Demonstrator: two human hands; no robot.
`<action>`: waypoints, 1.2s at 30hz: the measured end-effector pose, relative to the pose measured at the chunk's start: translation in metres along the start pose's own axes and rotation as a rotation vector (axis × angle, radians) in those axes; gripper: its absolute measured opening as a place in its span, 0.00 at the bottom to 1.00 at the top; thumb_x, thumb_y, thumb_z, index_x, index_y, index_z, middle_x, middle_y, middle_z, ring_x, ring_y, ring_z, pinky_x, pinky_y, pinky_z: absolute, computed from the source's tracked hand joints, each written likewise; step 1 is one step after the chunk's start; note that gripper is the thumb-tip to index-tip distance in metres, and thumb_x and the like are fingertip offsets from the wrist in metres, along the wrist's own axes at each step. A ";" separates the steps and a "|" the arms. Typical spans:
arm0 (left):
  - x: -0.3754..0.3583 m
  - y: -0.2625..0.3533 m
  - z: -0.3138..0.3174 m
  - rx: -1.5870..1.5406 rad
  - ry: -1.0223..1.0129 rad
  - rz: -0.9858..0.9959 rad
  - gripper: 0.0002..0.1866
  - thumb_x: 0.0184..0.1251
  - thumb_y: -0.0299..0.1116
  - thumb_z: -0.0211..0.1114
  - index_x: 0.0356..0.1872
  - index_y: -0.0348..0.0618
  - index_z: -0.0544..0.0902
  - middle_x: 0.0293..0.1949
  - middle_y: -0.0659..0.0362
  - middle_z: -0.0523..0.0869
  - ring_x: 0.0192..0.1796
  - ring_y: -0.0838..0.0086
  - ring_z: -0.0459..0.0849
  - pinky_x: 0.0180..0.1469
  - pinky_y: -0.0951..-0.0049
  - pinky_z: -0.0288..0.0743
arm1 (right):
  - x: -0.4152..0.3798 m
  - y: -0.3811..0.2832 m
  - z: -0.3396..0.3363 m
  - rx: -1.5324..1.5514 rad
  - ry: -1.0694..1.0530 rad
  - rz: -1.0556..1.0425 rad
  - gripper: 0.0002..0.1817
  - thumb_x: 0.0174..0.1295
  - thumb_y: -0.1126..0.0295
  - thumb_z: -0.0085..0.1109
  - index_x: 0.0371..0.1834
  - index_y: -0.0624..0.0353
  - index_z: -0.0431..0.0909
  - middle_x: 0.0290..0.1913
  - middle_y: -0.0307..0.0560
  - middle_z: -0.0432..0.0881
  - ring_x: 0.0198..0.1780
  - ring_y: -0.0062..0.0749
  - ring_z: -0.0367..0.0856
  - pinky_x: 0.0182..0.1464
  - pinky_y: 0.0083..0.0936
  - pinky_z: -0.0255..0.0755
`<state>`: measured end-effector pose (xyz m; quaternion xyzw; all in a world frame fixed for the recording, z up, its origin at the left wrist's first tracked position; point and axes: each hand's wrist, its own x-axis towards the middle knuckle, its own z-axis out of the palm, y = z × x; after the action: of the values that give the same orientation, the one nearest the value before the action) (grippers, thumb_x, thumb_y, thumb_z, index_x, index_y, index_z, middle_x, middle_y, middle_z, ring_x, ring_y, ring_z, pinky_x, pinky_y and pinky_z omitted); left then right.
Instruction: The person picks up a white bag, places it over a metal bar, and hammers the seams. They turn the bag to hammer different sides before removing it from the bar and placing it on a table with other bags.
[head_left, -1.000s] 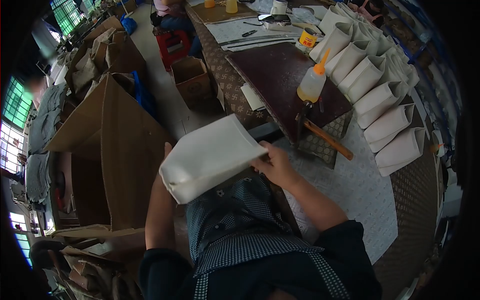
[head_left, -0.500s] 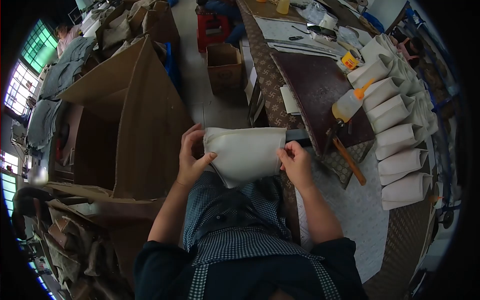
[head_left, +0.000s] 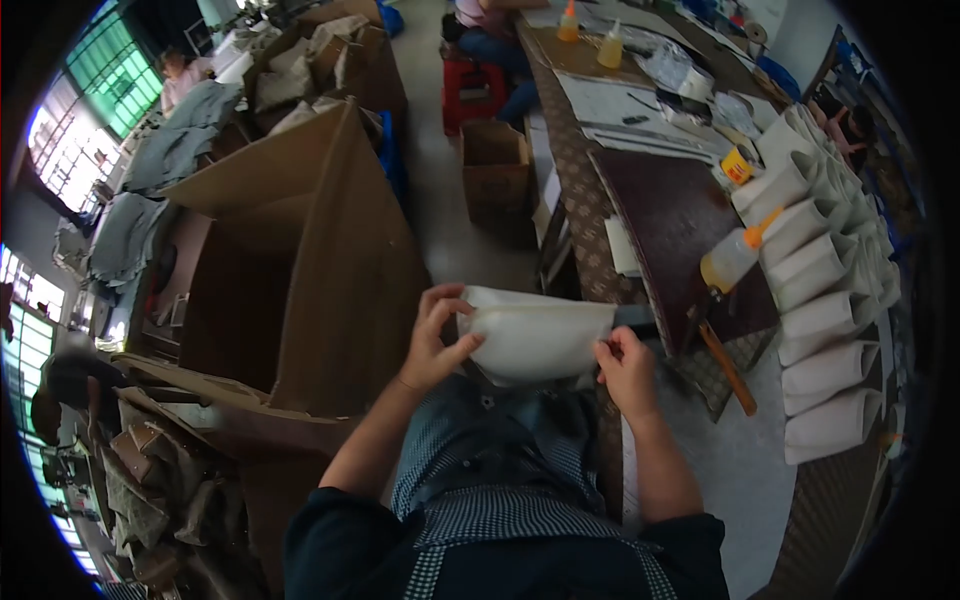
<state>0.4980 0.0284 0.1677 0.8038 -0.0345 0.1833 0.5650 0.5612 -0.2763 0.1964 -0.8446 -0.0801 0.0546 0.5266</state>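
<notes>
Workroom: big cardboard box point(head_left: 352, 260) left, patterned table point(head_left: 590, 235) right; I watch remotely.
White pouch point(head_left: 540, 342): held over the lap point(head_left: 480, 435), between box and table edge.
Left hand point(head_left: 435, 343): grasping the pouch's left end, thumb across it.
Right hand point(head_left: 630, 373): pinching the opposite end; two-ended hold probably steadies it.
White pieces point(head_left: 828, 373): lined along the table, overlapping, I judge, to save room.
Hammer point(head_left: 728, 370): handle jutting past the dark board point(head_left: 660, 220), perhaps for easy reach.

Yellow can point(head_left: 738, 167), label point(head_left: 737, 164) blurred, nothing readable
</notes>
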 end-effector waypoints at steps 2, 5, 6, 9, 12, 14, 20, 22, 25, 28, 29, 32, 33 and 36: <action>0.000 0.003 0.005 0.025 0.009 0.029 0.20 0.61 0.45 0.74 0.48 0.48 0.80 0.65 0.48 0.68 0.70 0.52 0.68 0.71 0.52 0.69 | -0.001 -0.001 -0.001 -0.008 0.002 0.014 0.09 0.67 0.72 0.65 0.33 0.63 0.75 0.21 0.42 0.80 0.18 0.24 0.79 0.23 0.25 0.71; -0.005 0.012 0.012 0.067 0.006 0.068 0.19 0.62 0.44 0.73 0.48 0.46 0.80 0.65 0.47 0.68 0.70 0.51 0.68 0.70 0.50 0.69 | -0.002 0.002 -0.006 -0.038 -0.005 0.023 0.08 0.67 0.73 0.64 0.34 0.63 0.75 0.22 0.41 0.79 0.18 0.22 0.77 0.23 0.25 0.70; -0.006 0.014 0.013 0.082 0.008 0.061 0.19 0.62 0.45 0.73 0.48 0.46 0.81 0.65 0.47 0.68 0.70 0.50 0.67 0.70 0.49 0.69 | -0.003 0.000 -0.009 -0.034 -0.013 0.033 0.08 0.67 0.74 0.64 0.33 0.64 0.75 0.22 0.40 0.79 0.18 0.20 0.76 0.22 0.23 0.69; -0.004 0.015 0.012 0.120 -0.007 0.122 0.17 0.64 0.44 0.71 0.48 0.46 0.81 0.67 0.46 0.67 0.71 0.49 0.67 0.70 0.48 0.69 | 0.005 0.004 -0.006 -0.021 -0.045 0.060 0.08 0.67 0.75 0.63 0.33 0.64 0.74 0.23 0.39 0.79 0.19 0.18 0.75 0.22 0.21 0.68; 0.004 0.015 0.008 0.204 -0.030 0.225 0.15 0.63 0.38 0.72 0.47 0.45 0.81 0.68 0.47 0.69 0.73 0.49 0.66 0.71 0.49 0.69 | 0.002 0.005 -0.006 -0.028 -0.033 0.066 0.09 0.67 0.71 0.65 0.34 0.62 0.75 0.22 0.43 0.80 0.20 0.25 0.79 0.24 0.28 0.71; 0.009 0.018 0.005 0.242 -0.062 0.247 0.15 0.60 0.31 0.73 0.47 0.44 0.81 0.68 0.47 0.71 0.74 0.49 0.67 0.71 0.50 0.69 | -0.001 -0.004 -0.007 -0.066 -0.024 0.069 0.10 0.66 0.70 0.65 0.34 0.63 0.75 0.24 0.47 0.82 0.21 0.30 0.81 0.26 0.31 0.73; 0.001 0.023 0.009 0.092 -0.101 0.038 0.13 0.63 0.30 0.72 0.47 0.46 0.80 0.69 0.48 0.70 0.75 0.49 0.66 0.74 0.48 0.67 | -0.002 0.011 -0.002 -0.176 0.042 -0.157 0.11 0.65 0.68 0.68 0.42 0.63 0.80 0.31 0.50 0.86 0.26 0.30 0.84 0.30 0.27 0.77; -0.001 0.017 0.013 0.112 -0.069 0.076 0.13 0.63 0.29 0.71 0.47 0.45 0.80 0.70 0.48 0.69 0.75 0.50 0.67 0.75 0.48 0.65 | -0.013 0.003 -0.006 -0.315 0.082 -0.252 0.15 0.63 0.68 0.70 0.50 0.62 0.82 0.38 0.51 0.89 0.30 0.32 0.86 0.34 0.27 0.79; -0.002 0.016 0.013 0.090 -0.062 0.053 0.12 0.63 0.26 0.69 0.47 0.43 0.80 0.70 0.48 0.70 0.75 0.49 0.67 0.75 0.50 0.64 | -0.037 -0.027 -0.040 -0.310 0.027 -0.286 0.19 0.61 0.69 0.72 0.56 0.59 0.82 0.43 0.49 0.89 0.33 0.31 0.87 0.36 0.25 0.80; -0.002 0.016 0.013 0.097 -0.049 0.066 0.11 0.63 0.25 0.68 0.45 0.42 0.80 0.69 0.47 0.72 0.75 0.49 0.67 0.75 0.50 0.62 | -0.036 -0.039 -0.104 -0.299 0.294 -0.367 0.11 0.63 0.74 0.69 0.48 0.60 0.85 0.38 0.44 0.88 0.33 0.23 0.85 0.36 0.19 0.78; -0.001 0.019 0.013 0.092 -0.048 0.072 0.11 0.63 0.26 0.68 0.45 0.42 0.80 0.69 0.47 0.73 0.76 0.49 0.67 0.75 0.50 0.62 | -0.026 -0.020 -0.129 -0.249 0.415 -0.297 0.08 0.64 0.74 0.67 0.45 0.59 0.84 0.35 0.45 0.87 0.31 0.28 0.84 0.34 0.23 0.77; -0.001 0.014 0.016 0.083 -0.038 0.094 0.10 0.64 0.27 0.68 0.45 0.42 0.80 0.67 0.47 0.74 0.76 0.48 0.67 0.75 0.48 0.61 | 0.005 0.018 -0.201 -0.377 0.571 -0.110 0.06 0.65 0.75 0.63 0.43 0.57 0.84 0.38 0.46 0.87 0.30 0.33 0.83 0.34 0.27 0.76; 0.000 0.013 0.015 0.098 -0.041 0.106 0.10 0.64 0.27 0.68 0.45 0.42 0.79 0.67 0.47 0.75 0.76 0.47 0.67 0.75 0.48 0.61 | 0.018 0.024 -0.209 -0.443 0.512 -0.144 0.08 0.64 0.76 0.62 0.45 0.57 0.84 0.42 0.46 0.87 0.33 0.35 0.83 0.37 0.28 0.77; -0.001 0.012 0.014 0.110 -0.039 0.115 0.10 0.63 0.28 0.69 0.44 0.42 0.80 0.65 0.48 0.76 0.76 0.46 0.67 0.75 0.47 0.61 | 0.043 0.027 -0.212 -0.749 0.250 -0.440 0.20 0.59 0.82 0.59 0.55 0.57 0.83 0.59 0.46 0.83 0.49 0.45 0.83 0.57 0.36 0.77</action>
<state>0.4976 0.0108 0.1740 0.8336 -0.0815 0.2016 0.5079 0.6432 -0.4666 0.2649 -0.9399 -0.2076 -0.1938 0.1894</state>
